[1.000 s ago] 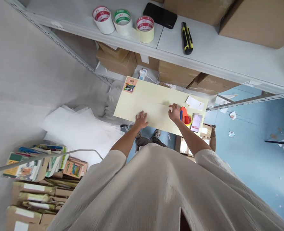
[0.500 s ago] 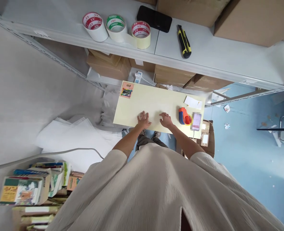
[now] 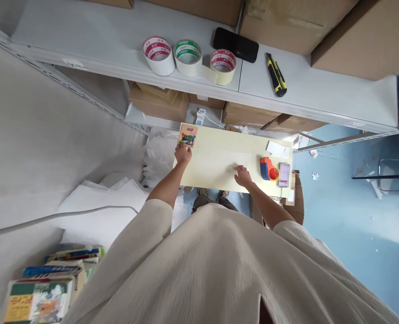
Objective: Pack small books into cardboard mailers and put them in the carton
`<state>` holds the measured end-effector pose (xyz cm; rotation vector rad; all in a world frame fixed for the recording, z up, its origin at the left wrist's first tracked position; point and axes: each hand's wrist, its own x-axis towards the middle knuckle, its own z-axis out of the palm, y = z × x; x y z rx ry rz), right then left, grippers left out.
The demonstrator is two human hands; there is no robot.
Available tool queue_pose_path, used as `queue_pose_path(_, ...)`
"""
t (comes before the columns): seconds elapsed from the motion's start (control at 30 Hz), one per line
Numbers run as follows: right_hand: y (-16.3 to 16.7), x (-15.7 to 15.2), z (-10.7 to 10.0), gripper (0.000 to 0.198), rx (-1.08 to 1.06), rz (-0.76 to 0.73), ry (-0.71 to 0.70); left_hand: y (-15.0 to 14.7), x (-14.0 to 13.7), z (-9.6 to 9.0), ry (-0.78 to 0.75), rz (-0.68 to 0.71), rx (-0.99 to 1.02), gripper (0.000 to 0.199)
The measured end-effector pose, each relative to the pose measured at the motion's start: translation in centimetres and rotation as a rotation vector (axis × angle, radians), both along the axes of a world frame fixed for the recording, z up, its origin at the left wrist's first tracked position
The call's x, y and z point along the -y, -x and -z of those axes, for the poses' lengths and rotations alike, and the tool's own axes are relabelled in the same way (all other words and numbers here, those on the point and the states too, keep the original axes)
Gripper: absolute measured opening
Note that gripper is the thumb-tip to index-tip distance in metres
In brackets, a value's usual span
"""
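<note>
A pale yellow tabletop (image 3: 216, 157) lies below me. At its far left corner is a small pink book or card (image 3: 189, 131) with a colourful picture on its front. My left hand (image 3: 183, 154) reaches over its near edge, fingertips extended onto it; it lies flat, not lifted. Farther right, my right hand (image 3: 242, 175) rests on the bare tabletop with fingers apart, holding nothing. Beside that hand stands a red and blue tape dispenser (image 3: 267, 169). A phone-like device (image 3: 283, 174), its screen blurred out, lies to the dispenser's right.
White paper with small marks (image 3: 278, 148) lies at the table's far right. On the shelf (image 3: 101, 36) above are tape rolls (image 3: 159, 56), a black phone (image 3: 236, 44), a utility knife (image 3: 276, 75) and cardboard boxes (image 3: 351, 40). Books (image 3: 39, 299) are piled at lower left.
My left hand has moved from the middle of the table, left and away from me, to the pink book. The right hand stays over nearly the same spot. The view has shifted slightly.
</note>
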<state>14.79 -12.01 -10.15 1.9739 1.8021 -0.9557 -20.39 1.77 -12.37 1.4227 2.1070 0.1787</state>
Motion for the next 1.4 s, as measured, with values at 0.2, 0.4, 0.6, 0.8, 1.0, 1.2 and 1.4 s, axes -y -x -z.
queue_pose_path(0.2,0.9,0.0,-0.4,0.056,0.028,0.03,0.014,2.9,-3.1,1.5,-0.017,-0.004,-0.036,0.044)
queue_pose_path(0.4,1.3,-0.2,-0.6,0.055,0.043,0.055,0.049,2.2,-4.0,1.7,-0.046,-0.011,-0.112,0.048)
queue_pose_path(0.6,1.5,-0.3,-0.1,0.055,0.056,0.084,0.051,1.8,-4.3,1.5,-0.039,0.013,-0.133,0.057)
queue_pose_path(0.8,1.5,-0.2,0.4,0.055,0.064,0.079,0.041,2.6,-4.0,1.5,-0.02,-0.059,-0.088,0.04)
queue_pose_path(1.0,1.6,0.1,0.4,0.057,0.043,0.086,0.029,2.6,-3.2,0.8,-0.087,-0.139,0.065,0.025)
queue_pose_path(1.2,1.3,0.6,0.6,0.058,-0.042,0.107,-0.021,-2.7,-0.7,-0.7,-0.147,-0.159,0.213,0.022)
queue_pose_path(1.4,0.0,2.0,1.1,0.058,-0.119,0.179,-0.136,-10.3,5.5,1.0,-0.067,-0.104,0.417,0.017)
